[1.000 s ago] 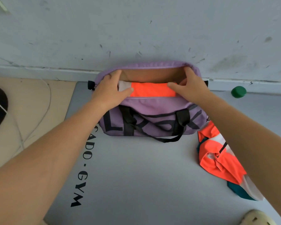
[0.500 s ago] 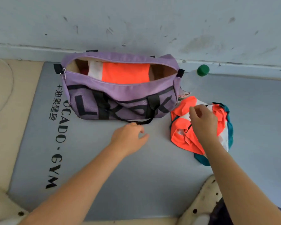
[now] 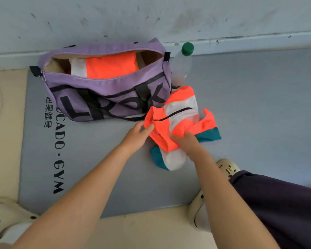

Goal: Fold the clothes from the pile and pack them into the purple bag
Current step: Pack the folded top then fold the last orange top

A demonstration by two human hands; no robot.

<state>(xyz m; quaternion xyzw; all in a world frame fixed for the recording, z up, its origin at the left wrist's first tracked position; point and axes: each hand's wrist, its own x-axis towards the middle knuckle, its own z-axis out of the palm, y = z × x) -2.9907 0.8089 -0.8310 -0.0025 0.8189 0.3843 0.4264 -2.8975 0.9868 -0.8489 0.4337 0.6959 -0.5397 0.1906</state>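
Your hands had left the purple bag [image 3: 104, 97], one folded garment [image 3: 108, 66] packed inside. Your left hand [image 3: 139, 133] and right hand [image 3: 186, 141] now gripped the crumpled orange clothes [image 3: 178, 123] beside it, ready for folding.

This looks like a workout corner of a gym or a home exercise space, seen at floor level. A grey exercise mat [image 3: 241, 108] lies flat on a beige floor [image 3: 5, 108], pushed up to a scuffed, pale painted wall [image 3: 151, 17] with a baseboard. Black lettering on the mat [image 3: 58, 159] ends in "GYM", beside a column of Chinese characters. A purple duffel-style sports bag [image 3: 104, 90] stands open on the mat, and a clear plastic water bottle with a green cap [image 3: 187, 49] stands at the wall. Cream perforated clogs [image 3: 226, 169] rest at the mat's edge.
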